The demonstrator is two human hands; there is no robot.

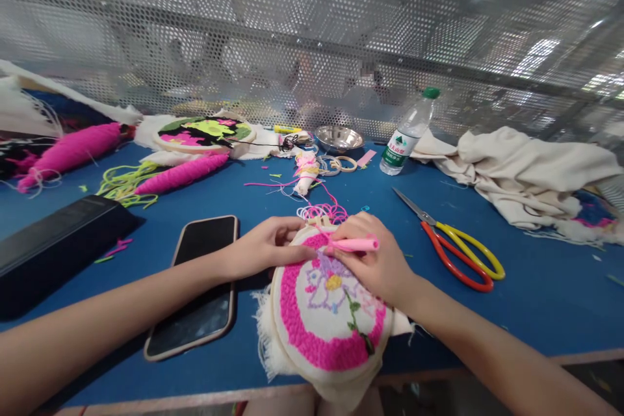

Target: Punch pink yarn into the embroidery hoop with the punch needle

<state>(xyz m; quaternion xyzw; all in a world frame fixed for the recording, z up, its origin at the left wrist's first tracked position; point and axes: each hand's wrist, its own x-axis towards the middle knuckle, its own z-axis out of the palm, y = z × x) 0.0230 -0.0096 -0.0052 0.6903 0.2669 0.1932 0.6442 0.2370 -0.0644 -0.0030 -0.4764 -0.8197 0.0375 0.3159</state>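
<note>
Embroidery hoop [325, 325] overhangs the table's near edge [487, 367]. Left hand [266, 248] grips the hoop's far rim, fingers curled. Right hand [375, 260] is closed on a pink punch needle [353, 245]. Phone [197, 286] lies just left; scissors [453, 244] right, with open surface between.

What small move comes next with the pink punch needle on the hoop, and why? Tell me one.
Probably another punch just beside the last one, at the hoop's upper rim. The right hand holds the pink punch needle with its tip at the pink band's top edge, near the left hand that steadies the rim. Bare white cloth shows between the pink band and the lilac flower.
</note>
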